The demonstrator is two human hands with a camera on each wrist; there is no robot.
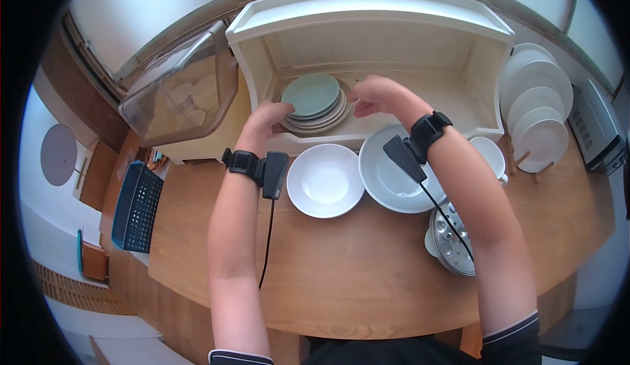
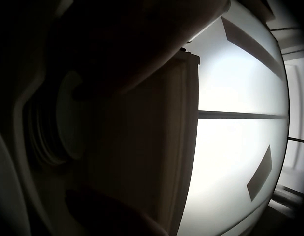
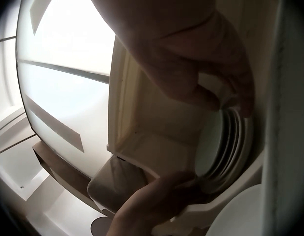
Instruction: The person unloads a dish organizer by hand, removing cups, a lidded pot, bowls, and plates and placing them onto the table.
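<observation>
A green plate (image 1: 311, 94) tops a stack of paler plates (image 1: 321, 125) inside the left part of the white cabinet. My left hand (image 1: 265, 121) grips the stack's left edge, its thumb at the top plate's rim. At the right side of the stack is my right hand (image 1: 380, 95), fingers bent and spread; contact with the plates cannot be told. The right wrist view shows both hands at opposite sides of the stack, the right one (image 3: 191, 59) above and the left one (image 3: 157, 199) below. The left wrist view is dark, with plate rims (image 2: 41, 132) faintly visible.
On the wooden table (image 1: 328, 266), a white bowl (image 1: 325, 180) and a larger pale dish (image 1: 394, 178) stand before the cabinet (image 1: 367, 20). A cup (image 1: 487, 155) and a metal steamer-like piece (image 1: 453, 240) lie right. Racked plates (image 1: 541, 122) stand far right; a blue basket (image 1: 136, 207) sits left.
</observation>
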